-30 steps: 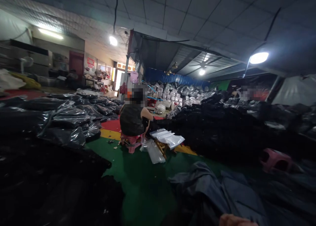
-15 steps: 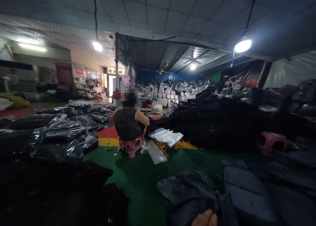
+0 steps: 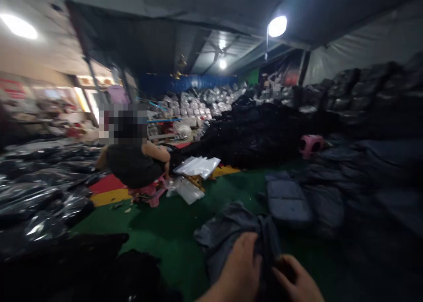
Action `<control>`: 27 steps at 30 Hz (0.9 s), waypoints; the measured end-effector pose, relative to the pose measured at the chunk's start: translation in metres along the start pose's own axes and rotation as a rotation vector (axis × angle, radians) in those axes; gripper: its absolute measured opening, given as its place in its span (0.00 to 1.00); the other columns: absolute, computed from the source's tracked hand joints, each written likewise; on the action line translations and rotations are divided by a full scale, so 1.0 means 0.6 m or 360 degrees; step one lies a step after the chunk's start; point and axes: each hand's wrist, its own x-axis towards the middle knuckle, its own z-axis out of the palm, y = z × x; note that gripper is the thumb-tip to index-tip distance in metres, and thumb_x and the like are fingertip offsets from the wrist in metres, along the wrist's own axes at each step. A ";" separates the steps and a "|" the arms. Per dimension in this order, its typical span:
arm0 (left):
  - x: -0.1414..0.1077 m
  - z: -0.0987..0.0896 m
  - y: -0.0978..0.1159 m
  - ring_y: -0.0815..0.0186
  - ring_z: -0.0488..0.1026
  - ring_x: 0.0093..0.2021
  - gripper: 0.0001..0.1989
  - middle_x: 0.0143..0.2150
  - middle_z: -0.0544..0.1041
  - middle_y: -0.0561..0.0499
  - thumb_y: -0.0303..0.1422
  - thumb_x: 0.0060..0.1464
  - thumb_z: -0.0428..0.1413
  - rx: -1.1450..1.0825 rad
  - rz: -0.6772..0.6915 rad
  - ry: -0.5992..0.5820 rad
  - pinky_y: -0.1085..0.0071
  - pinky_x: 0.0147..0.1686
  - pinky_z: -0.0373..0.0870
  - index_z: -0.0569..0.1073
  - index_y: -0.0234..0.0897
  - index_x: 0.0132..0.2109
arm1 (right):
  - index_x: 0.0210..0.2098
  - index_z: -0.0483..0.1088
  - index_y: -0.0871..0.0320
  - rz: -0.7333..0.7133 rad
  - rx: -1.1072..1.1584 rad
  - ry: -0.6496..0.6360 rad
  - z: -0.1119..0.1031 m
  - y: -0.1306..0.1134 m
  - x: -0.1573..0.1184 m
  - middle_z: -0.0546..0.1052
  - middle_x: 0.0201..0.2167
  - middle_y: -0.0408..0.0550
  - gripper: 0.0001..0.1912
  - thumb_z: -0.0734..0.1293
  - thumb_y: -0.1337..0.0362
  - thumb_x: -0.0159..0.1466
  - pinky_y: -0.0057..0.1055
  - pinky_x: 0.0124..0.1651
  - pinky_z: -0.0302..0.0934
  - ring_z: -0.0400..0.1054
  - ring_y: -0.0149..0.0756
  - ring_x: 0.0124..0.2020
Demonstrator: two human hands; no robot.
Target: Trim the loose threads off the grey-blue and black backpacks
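Observation:
A crumpled dark grey-blue garment lies before me at the bottom centre. My left hand is on it, fingers bent down into the cloth beside a raised fold. Just to the right, my right hand has its thumb and fingers curled together at the garment's right edge. Both hands are somewhat blurred, and the fingertips of the left are partly hidden. Behind the right hand lies a flat, folded grey-blue piece.
A person in a dark sleeveless top sits facing away on a pink stool. Clear plastic bags rest on a low wooden stand. Black garments are heaped behind, bagged bundles at left, another pink stool at right.
The view has turned right and down. Both hands now show over the garment; before, only some fingers of one hand showed at the bottom edge.

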 end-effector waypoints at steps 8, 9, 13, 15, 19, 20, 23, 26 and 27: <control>0.076 -0.010 -0.036 0.65 0.74 0.40 0.11 0.44 0.70 0.45 0.33 0.56 0.47 -0.0695 -0.0296 0.0003 0.62 0.42 0.72 0.64 0.34 0.46 | 0.39 0.71 0.59 0.0501 0.0970 0.0030 0.011 0.032 0.025 0.76 0.30 0.46 0.20 0.72 0.59 0.48 0.33 0.36 0.63 0.70 0.39 0.32; 0.079 -0.010 -0.042 0.66 0.74 0.40 0.11 0.44 0.70 0.46 0.33 0.56 0.47 -0.0750 -0.0338 -0.0018 0.63 0.41 0.73 0.63 0.34 0.45 | 0.40 0.70 0.59 0.0529 0.1083 -0.0009 0.012 0.036 0.022 0.76 0.30 0.45 0.22 0.73 0.59 0.48 0.33 0.35 0.63 0.70 0.38 0.31; 0.082 -0.016 -0.052 0.66 0.75 0.39 0.14 0.47 0.69 0.45 0.35 0.56 0.49 -0.0797 -0.0473 -0.0130 0.64 0.39 0.74 0.62 0.34 0.47 | 0.40 0.70 0.59 0.0545 0.1340 -0.0066 0.014 0.046 0.016 0.75 0.29 0.44 0.23 0.75 0.60 0.46 0.30 0.37 0.63 0.70 0.35 0.31; 0.085 -0.023 -0.050 0.66 0.75 0.39 0.14 0.47 0.70 0.45 0.36 0.56 0.49 -0.0782 -0.0512 -0.0197 0.64 0.39 0.74 0.62 0.33 0.48 | 0.39 0.70 0.59 0.0535 0.1437 -0.0106 0.013 0.047 0.015 0.75 0.29 0.43 0.22 0.76 0.61 0.46 0.30 0.39 0.62 0.70 0.33 0.32; 0.097 -0.031 -0.029 0.65 0.75 0.38 0.15 0.46 0.71 0.45 0.36 0.55 0.50 -0.0669 -0.0499 -0.0348 0.66 0.36 0.73 0.65 0.33 0.47 | 0.37 0.72 0.60 0.0502 0.1582 -0.0207 0.010 0.044 0.016 0.75 0.28 0.44 0.21 0.76 0.61 0.46 0.33 0.42 0.61 0.70 0.35 0.31; 0.100 -0.031 -0.021 0.64 0.74 0.39 0.15 0.45 0.72 0.45 0.36 0.54 0.51 -0.0634 -0.0453 -0.0372 0.66 0.37 0.73 0.66 0.34 0.47 | 0.36 0.72 0.61 0.0488 0.1603 -0.0222 0.009 0.044 0.017 0.76 0.27 0.44 0.21 0.76 0.61 0.45 0.34 0.41 0.61 0.70 0.36 0.31; 0.110 -0.024 0.006 0.65 0.72 0.42 0.13 0.43 0.74 0.47 0.35 0.54 0.52 -0.0557 -0.0200 -0.0456 0.66 0.43 0.69 0.69 0.35 0.46 | 0.33 0.73 0.62 0.0441 0.1627 -0.0244 0.009 0.048 0.020 0.76 0.25 0.46 0.19 0.77 0.60 0.44 0.32 0.37 0.61 0.70 0.36 0.29; 0.116 -0.007 0.020 0.67 0.71 0.37 0.14 0.39 0.74 0.49 0.36 0.51 0.54 -0.0451 -0.0071 -0.0645 0.71 0.38 0.69 0.69 0.36 0.45 | 0.32 0.73 0.61 0.0478 0.1639 -0.0171 0.009 0.054 0.021 0.75 0.25 0.44 0.18 0.77 0.62 0.43 0.30 0.35 0.60 0.69 0.33 0.27; 0.118 -0.001 0.021 0.68 0.70 0.34 0.15 0.38 0.73 0.49 0.36 0.49 0.56 -0.0400 -0.0085 -0.0694 0.72 0.35 0.68 0.69 0.35 0.44 | 0.32 0.72 0.60 0.0509 0.1635 -0.0131 0.009 0.057 0.021 0.75 0.25 0.43 0.19 0.78 0.63 0.43 0.30 0.35 0.60 0.69 0.33 0.27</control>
